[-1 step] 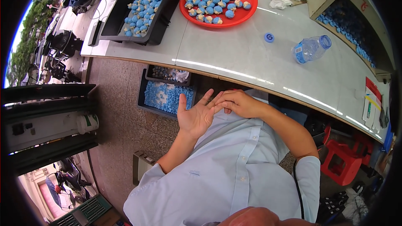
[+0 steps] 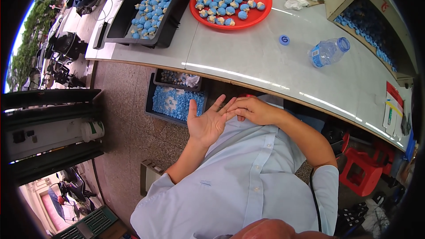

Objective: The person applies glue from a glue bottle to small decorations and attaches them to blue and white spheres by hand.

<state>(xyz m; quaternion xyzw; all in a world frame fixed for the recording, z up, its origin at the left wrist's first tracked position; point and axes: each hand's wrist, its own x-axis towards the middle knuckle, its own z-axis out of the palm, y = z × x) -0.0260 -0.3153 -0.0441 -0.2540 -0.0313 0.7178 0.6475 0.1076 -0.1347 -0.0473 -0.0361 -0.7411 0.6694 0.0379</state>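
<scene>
My left hand [image 2: 206,125] is held palm up in front of my shirt, below the table edge. Its thumb and forefinger stand apart, and nothing lies on the palm. From the right, my right hand [image 2: 257,109] reaches across, its bent fingers closed on the outer fingers of the left one. Those gripped fingertips are partly hidden. Beyond the hands, a red round tray [image 2: 267,6] on the table carries many blue balls [image 2: 242,14] with cream-coloured bits on them. To its left, a black tray [image 2: 164,35] contains more such balls.
A clear plastic bottle [image 2: 326,53] lies on the table near a blue cap [image 2: 284,40]. Crumpled white tissue [image 2: 297,1] sits farther back. Beneath the table edge stands a bin of small blue pieces [image 2: 177,102]. A red stool [image 2: 361,172] is at the right.
</scene>
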